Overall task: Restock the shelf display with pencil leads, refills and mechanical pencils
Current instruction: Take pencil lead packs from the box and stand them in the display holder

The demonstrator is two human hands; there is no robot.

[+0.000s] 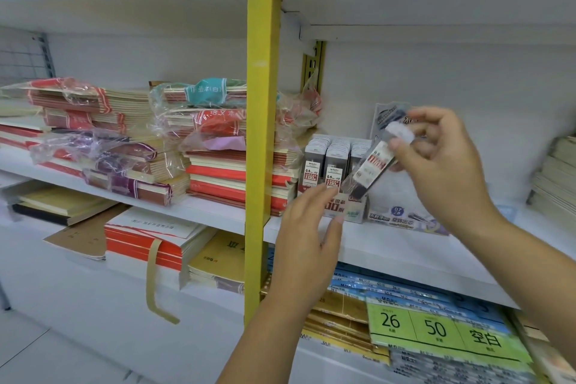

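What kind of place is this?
Probably a stationery shop. White shelves carry stacked notebooks, a box of pencil-lead cases and green cards numbered 26 and 50. The right hand holds one more case, as if restocking.

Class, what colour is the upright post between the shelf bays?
The post is yellow; head view.

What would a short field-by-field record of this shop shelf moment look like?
Right hand: pinches a small grey-and-clear plastic pencil lead case, tilted
Left hand: open, in front of the cardboard display box
Display box: holds upright rows of matching lead cases, on the white shelf
Left of it: plastic-wrapped notebook stacks, beyond the yellow post
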